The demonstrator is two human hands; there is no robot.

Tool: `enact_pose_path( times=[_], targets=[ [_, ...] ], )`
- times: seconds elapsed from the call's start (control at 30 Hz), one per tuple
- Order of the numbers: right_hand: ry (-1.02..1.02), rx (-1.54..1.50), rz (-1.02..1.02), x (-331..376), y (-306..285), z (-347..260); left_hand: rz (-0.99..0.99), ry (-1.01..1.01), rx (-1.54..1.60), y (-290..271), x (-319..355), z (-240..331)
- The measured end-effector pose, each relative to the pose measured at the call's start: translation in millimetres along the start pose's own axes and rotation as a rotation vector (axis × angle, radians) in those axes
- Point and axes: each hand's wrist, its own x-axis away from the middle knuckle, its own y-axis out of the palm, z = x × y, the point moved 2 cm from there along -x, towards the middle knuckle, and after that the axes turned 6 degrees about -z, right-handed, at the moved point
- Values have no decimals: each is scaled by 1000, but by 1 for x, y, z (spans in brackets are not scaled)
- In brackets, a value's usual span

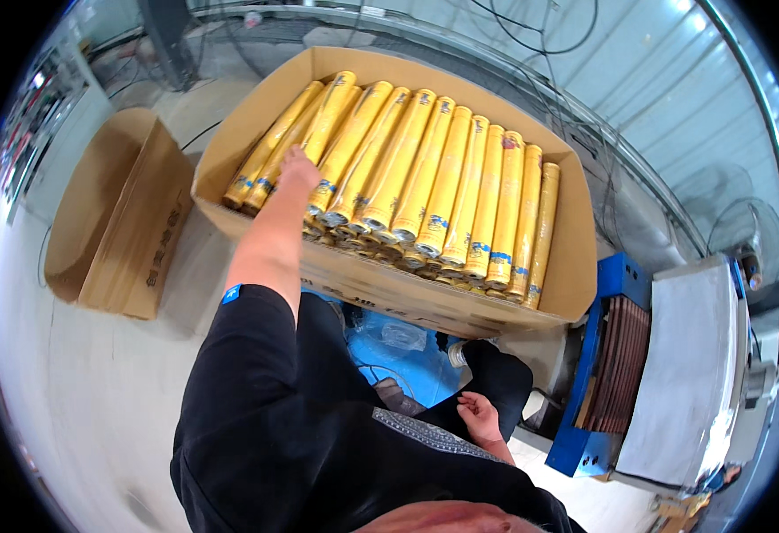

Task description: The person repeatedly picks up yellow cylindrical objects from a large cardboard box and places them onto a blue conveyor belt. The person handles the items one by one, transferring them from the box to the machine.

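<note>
A large open cardboard box (576, 258) holds several long yellow rolls (447, 182) laid side by side in layers. My left hand (299, 169) reaches into the box and rests on the rolls at its left end; its fingers are hidden among them, so I cannot tell if it grips one. My right hand (480, 416) hangs low by my hip with its fingers loosely curled and nothing in them, beside my black clothing.
A second, empty cardboard box (114, 222) lies on the pale floor to the left. A blue machine (607, 373) with a grey metal top (691, 364) stands at the right. Blue plastic wrap (398, 346) lies under the box. Cables run along the back wall.
</note>
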Motion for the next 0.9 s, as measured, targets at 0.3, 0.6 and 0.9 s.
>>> enact_pose_path(
  times=[0.3, 0.6, 0.9],
  targets=[
    [143, 18, 1, 0, -2, -9, -302, 27, 72, 29, -43, -41],
    [52, 296, 69, -2, 3, -25, -161, 155, -429, 42, -28, -14],
    [-55, 146, 108, 10, -6, -8, -228, 142, -598, 37, 24, -16]
  ],
)
